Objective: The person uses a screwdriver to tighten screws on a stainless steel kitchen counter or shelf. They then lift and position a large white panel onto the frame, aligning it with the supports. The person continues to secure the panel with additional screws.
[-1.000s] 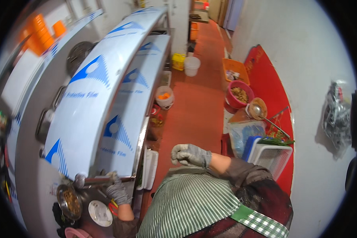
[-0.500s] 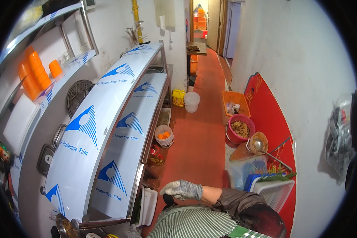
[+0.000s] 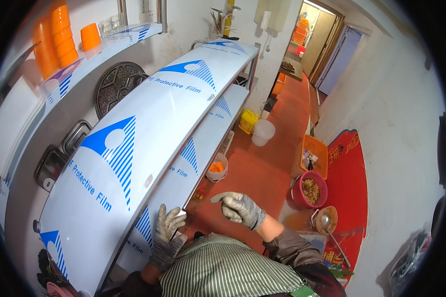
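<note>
My left hand (image 3: pixel 165 235), in a grey glove, is beside the front edge of the lower film-covered steel shelf (image 3: pixel 169 190). Its fingers are spread. A small white piece (image 3: pixel 182 213) shows at the fingertips; whether it is held or is part of the shelf edge I cannot tell. To the right, in front of my striped apron (image 3: pixel 228 270), my right hand (image 3: pixel 242 210) hangs over the red floor in a matching glove. Its fingers are loosely bent and apart, the index pointing left, with nothing visible in them. The upper shelf (image 3: pixel 148 114) carries the same white film with blue triangles.
Along the right wall stand an orange crate (image 3: pixel 306 143), a pink bucket of food scraps (image 3: pixel 295 195) and a tub with a ladle (image 3: pixel 326 221). Under the shelving are a white bucket (image 3: pixel 218 174), a yellow jug (image 3: pixel 248 120) and a white pail (image 3: pixel 263 129). Orange cups (image 3: pixel 63 37) stand upper left.
The view has turned, and the shelving now lies nearer the middle. My left hand has come up into full view beside the shelf. My right hand has risen, its fingers now more apart.
</note>
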{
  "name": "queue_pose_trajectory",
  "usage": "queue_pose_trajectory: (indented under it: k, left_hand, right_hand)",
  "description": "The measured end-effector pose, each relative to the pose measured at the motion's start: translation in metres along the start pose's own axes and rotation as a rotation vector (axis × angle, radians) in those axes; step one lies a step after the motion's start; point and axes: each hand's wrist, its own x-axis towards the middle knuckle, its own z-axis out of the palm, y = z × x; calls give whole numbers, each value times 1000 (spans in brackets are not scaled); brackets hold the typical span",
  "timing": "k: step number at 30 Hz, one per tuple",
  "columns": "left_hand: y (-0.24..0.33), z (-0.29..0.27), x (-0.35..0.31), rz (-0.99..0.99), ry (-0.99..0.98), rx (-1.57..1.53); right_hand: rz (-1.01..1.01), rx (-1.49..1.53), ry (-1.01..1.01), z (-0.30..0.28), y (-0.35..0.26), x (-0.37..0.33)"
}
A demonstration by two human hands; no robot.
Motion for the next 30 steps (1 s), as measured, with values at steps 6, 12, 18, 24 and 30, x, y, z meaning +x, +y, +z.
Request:
queue_pose_trajectory:
  k: [6, 12, 18, 24, 30]
  left_hand:
    - [27, 12, 60, 190, 120, -187]
    - [55, 60, 98, 350, 411, -509]
    - [54, 82, 134, 680, 912, -691]
    - [27, 83, 136, 645, 879, -777]
    - [28, 89, 145, 550, 1094, -290]
  right_hand:
    - [-138, 49, 33, -83, -52, 69]
    - [-213, 180, 29, -180, -138, 179]
    - [-110, 296, 274, -223, -187, 267]
    - [6, 265, 352, -231, -197, 273]
    - [-208, 400, 216, -241, -188, 287]
